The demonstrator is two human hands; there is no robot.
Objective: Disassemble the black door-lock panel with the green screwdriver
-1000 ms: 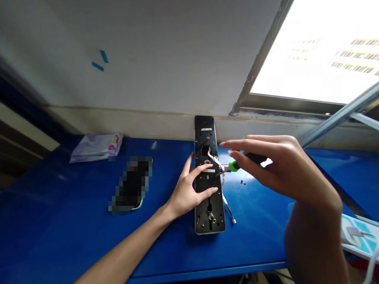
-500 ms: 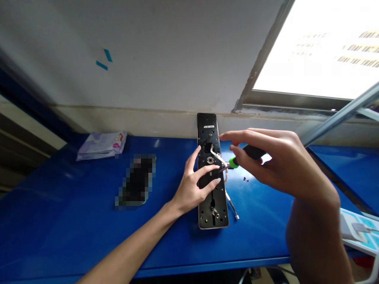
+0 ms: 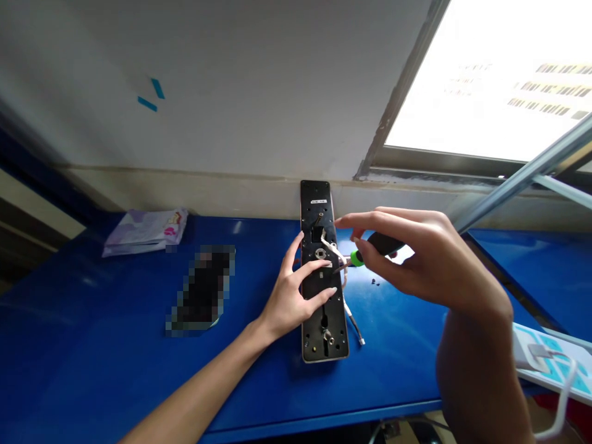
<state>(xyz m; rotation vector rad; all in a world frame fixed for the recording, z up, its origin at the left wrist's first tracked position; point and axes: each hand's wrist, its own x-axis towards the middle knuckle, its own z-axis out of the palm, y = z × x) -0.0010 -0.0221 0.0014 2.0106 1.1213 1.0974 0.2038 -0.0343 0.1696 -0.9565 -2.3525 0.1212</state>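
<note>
A long black lock panel [image 3: 322, 327] lies lengthwise on the blue table [image 3: 115, 364], its far end against the wall. My left hand [image 3: 293, 296] rests on the panel's left side with fingers spread flat across it. My right hand [image 3: 416, 256] grips a screwdriver with a black and green handle [image 3: 370, 248]; its tip meets the panel's middle, beside white wires [image 3: 345, 280] that trail off the panel's right edge to a small connector.
A blurred dark object [image 3: 203, 287] lies left of the panel. A pale wrapper [image 3: 143, 229] sits at the back left. Tiny dark screws [image 3: 374, 282] lie right of the panel. A white power strip [image 3: 550, 361] sits at the right edge. A window is above right.
The view has shifted slightly. My hands stay on the panel and the screwdriver, with the screwdriver tip still at the panel's middle.
</note>
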